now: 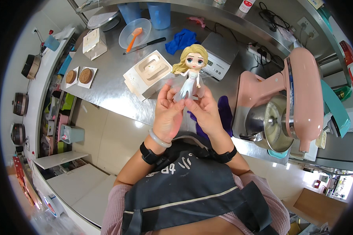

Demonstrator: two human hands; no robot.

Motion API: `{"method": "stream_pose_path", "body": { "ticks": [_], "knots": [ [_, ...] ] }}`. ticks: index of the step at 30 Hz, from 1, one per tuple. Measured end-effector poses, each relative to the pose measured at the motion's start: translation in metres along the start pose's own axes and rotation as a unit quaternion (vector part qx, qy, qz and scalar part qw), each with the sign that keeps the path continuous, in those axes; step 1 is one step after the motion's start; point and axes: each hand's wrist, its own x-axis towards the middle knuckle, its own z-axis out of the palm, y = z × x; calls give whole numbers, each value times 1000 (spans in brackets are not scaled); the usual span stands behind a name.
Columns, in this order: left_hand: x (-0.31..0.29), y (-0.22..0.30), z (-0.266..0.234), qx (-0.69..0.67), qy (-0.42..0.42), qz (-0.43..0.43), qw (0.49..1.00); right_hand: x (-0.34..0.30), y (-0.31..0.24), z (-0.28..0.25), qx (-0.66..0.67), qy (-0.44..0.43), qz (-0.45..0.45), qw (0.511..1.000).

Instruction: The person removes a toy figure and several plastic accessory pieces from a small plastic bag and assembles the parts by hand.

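A doll figurine [191,76] with long blonde hair and a white-blue dress stands upright between my two hands, above the near side of the steel table. My left hand [170,109] grips its lower skirt from the left, thumb in front. From the right, my right hand [203,111] pinches the same lower part. The fingers behind the skirt are partly hidden. Just left of the figurine, an open white box [148,74] with a moulded insert lies on the table. A purple cloth or glove [225,113] lies beside my right hand.
A pink stand mixer [302,98] with a steel bowl stands at right. Behind the figurine are a digital scale [219,55] and a blue cloth [181,40]. Farther left are a clear bowl [123,39] with an orange spatula [134,38], a black-handled knife [155,41] and round cakes [85,76].
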Motion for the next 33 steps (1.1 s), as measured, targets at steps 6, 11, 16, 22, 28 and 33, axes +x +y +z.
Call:
{"method": "stream_pose_path", "body": {
  "ticks": [6, 11, 16, 22, 28, 33],
  "knots": [
    [-5, -3, 1, -4, 4, -9, 1000, -1, -7, -4, -58, 11, -40, 997],
    [-4, -8, 1, 21, -8, 3, 1000, -5, -11, -7, -14, 50, 43, 998],
    [-3, -14, 2, 139, -4, 103, 985, -8, -19, -7, 60, 35, 91, 993],
    [1, -26, -5, 310, 3, 239, 920, -9, -12, 4, -35, 85, 30, 995],
    [-3, -24, 0, 350, -29, 264, 898, -8, -8, -2, -14, 102, 14, 995],
    [-2, -18, 0, 462, -49, 316, 827, -5, -14, -3, 36, 85, -35, 995]
  ]
}}
